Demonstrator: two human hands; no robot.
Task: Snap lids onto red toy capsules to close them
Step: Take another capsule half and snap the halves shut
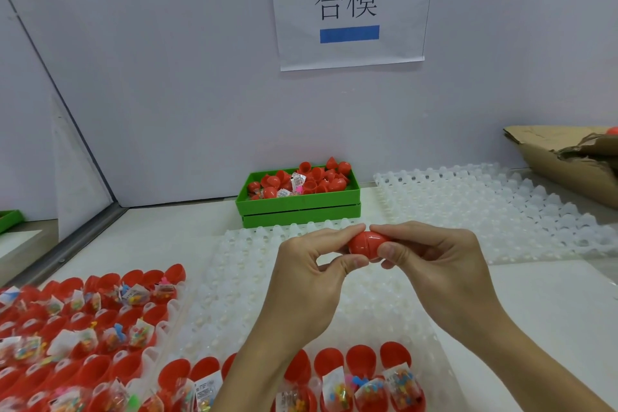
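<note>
Here we hold the red capsule (366,243) above the white tray (254,281), left hand (311,274) and right hand (431,261) each pinching one end. We should press both halves coaxially until the seam closes evenly all round.
</note>
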